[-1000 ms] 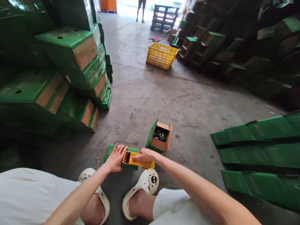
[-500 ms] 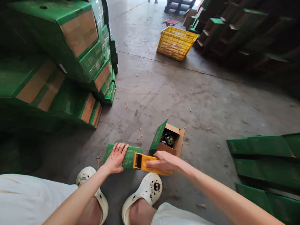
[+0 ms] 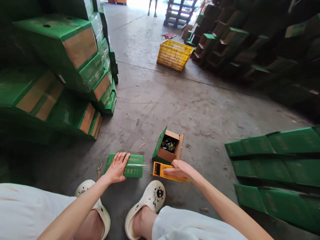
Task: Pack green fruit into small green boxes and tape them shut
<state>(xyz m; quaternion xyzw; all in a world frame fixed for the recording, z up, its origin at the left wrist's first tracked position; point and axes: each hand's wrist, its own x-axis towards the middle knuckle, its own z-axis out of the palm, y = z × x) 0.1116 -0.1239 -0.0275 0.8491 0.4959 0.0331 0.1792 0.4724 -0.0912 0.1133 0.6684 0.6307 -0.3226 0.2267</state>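
Observation:
My left hand [image 3: 117, 167] lies flat, fingers spread, on the left part of a small green box [image 3: 136, 161] on the floor. Clear tape stretches from the right end of that box to a yellow tape dispenser [image 3: 162, 170]. My right hand [image 3: 178, 169] is wrapped round the dispenser, just right of the green box and off its surface. Behind the dispenser stands an open green carton [image 3: 170, 155], its flaps up, with dark, shiny wrapped contents inside.
Stacked green cartons [image 3: 86, 80] rise on the left. More green boxes [image 3: 262, 146] lie at the right, with dark carton stacks behind. A yellow crate [image 3: 173, 56], a blue pallet [image 3: 178, 13] and a person's legs [image 3: 153, 7] are farther off. My white clogs [image 3: 147, 203] are below.
My right hand has drawn the dispenser rightward off the green box, and a strip of tape now spans the gap. My left hand stays on the box. The view has tilted up and shifted right.

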